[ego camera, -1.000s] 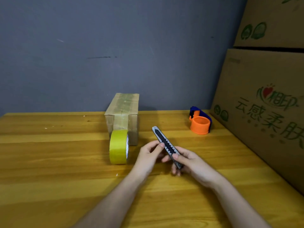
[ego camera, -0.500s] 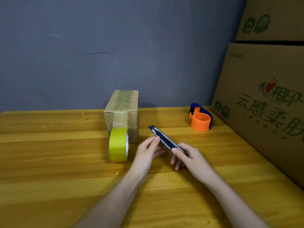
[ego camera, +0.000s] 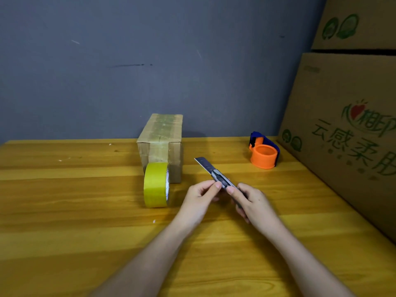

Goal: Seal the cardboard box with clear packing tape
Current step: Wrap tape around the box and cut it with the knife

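While the right hand [ego camera: 255, 202] is closed around the handle of a utility knife [ego camera: 216, 175], the left hand [ego camera: 200, 200] pinches the same knife a little farther forward, with thumb and forefinger pressed on its body. Both hands are above the wooden table [ego camera: 64, 232], near its middle. From the knife a silver blade sticks out and points away from the person, up and to the left, toward the cardboard box [ego camera: 160, 144].

This small box stands on the table close to the grey wall [ego camera: 150, 61]. A strip of clear tape already runs along its top and goes down over the front face. In front of the box, a roll of yellowish packing tape [ego camera: 156, 185] stands on its edge. It is just beside the box or touching it; I cannot tell which. The roll is to the left of the left hand and apart from it.

Farther right, an orange and blue tape dispenser [ego camera: 264, 154] sits on the table, well apart from the hands. At the right edge, large cartons [ego camera: 342, 125] with green printed characters are stacked one on another.
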